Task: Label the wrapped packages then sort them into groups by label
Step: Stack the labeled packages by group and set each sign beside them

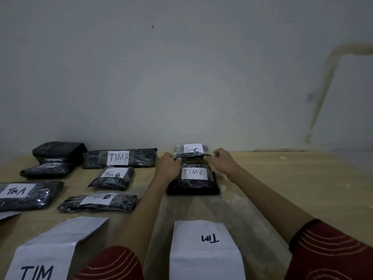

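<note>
Head view: a wooden surface (282, 178) carries two white sheets lettered TIM, one near left (46, 249), one near centre (203, 259). Eight black wrapped packages lie beyond them: three TIM B packages (112, 177), one TIM A package (28, 196), two unreadable packages (59, 151) at far left, and two marked TIM C. The near TIM C package (192, 181) lies just before the far TIM C package (191, 151) by the wall, whose ends the left hand (167, 166) and right hand (224, 160) grip with curled fingers (207, 157)
</note>
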